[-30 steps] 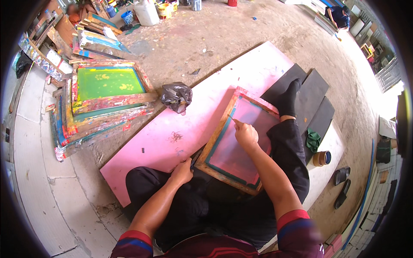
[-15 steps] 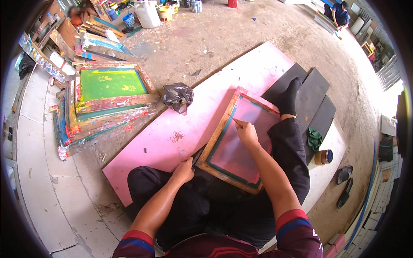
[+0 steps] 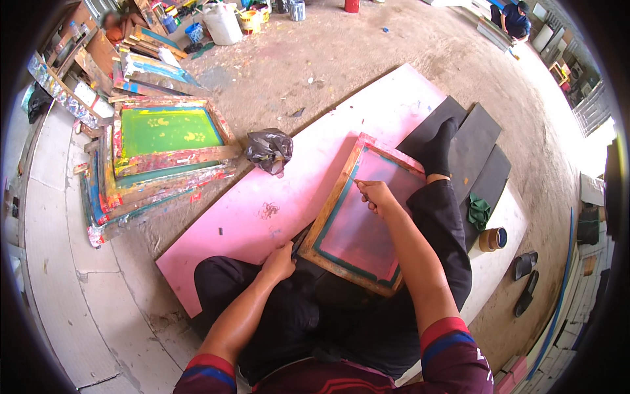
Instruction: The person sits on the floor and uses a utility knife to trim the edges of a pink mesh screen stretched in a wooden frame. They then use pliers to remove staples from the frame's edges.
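Note:
A wooden-framed printing screen [image 3: 367,283] lies tilted across my legs, its translucent mesh [image 3: 367,226] bordered by a dark green band. Over the mesh, near the left rail, is my right hand [image 3: 375,196]. Its fingers are pinched on a thin, dark, stick-like tool [image 3: 356,180] whose tip points at the green border; its exact kind is too small to tell. My left hand [image 3: 280,261] is closed just off the frame's lower left corner, around something dark that I cannot make out.
Beneath me is a pink board [image 3: 243,243] with dark panels [image 3: 474,154], a green cloth [image 3: 478,211] and a tape roll [image 3: 493,240] at right. A black plastic bag [image 3: 270,150] sits by its left edge. Paint-stained screens [image 3: 174,131] are stacked at left. Sandals [image 3: 525,292] lie right; a person [image 3: 514,23] crouches far right.
My right hand has shifted slightly, with its fingers turned more to the side, and the thin tool now shows more clearly. My left hand and the screen have stayed nearly in place.

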### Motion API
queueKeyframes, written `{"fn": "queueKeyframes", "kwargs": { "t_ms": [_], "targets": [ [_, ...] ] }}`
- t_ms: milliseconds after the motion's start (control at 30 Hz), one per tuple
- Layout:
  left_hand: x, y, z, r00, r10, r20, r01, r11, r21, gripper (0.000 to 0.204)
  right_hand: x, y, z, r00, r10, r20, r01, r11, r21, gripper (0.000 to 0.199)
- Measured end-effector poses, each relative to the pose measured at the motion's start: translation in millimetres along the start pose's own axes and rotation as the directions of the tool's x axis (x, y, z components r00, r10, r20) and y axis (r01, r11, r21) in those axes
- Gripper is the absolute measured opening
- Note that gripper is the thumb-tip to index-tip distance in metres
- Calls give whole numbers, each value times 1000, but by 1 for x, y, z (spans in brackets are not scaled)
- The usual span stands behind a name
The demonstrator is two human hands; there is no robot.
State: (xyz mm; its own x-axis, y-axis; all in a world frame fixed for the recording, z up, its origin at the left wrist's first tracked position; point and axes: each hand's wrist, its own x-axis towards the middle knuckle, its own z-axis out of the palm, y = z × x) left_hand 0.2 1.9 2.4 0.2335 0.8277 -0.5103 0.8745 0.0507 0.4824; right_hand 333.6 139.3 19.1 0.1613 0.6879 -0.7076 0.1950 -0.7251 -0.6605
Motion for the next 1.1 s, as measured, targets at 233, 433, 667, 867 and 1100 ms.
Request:
{"fn": "queueKeyframes", "kwargs": {
  "t_ms": [233, 433, 667, 867, 1100],
  "targets": [
    [3, -5, 4, 1000, 5, 4, -5, 1000, -6, 45, -8, 3, 0, 814, -548, -195, 288, 671, -684, 35],
    [0, 9, -7, 996, -61, 63, 62, 998, -13, 47, 11, 1, 9, 738, -636, -223, 297, 604, -740, 30],
    [0, 10, -9, 992, -92, 84, 95, 995, -33, 47, -1, -13, 10, 800, -578, -158, 245, 556, -794, 33],
    [2, 4, -3, 993, -73, 91, 78, 996, -53, 48, -5, -12, 21, 765, -622, -165, 190, 464, -865, 37],
    [2, 1, 0, 998, -39, 54, 39, 999, 3, 44, 2, -15, 22, 792, -595, -133, 189, 447, -874, 43]
  ]
}}
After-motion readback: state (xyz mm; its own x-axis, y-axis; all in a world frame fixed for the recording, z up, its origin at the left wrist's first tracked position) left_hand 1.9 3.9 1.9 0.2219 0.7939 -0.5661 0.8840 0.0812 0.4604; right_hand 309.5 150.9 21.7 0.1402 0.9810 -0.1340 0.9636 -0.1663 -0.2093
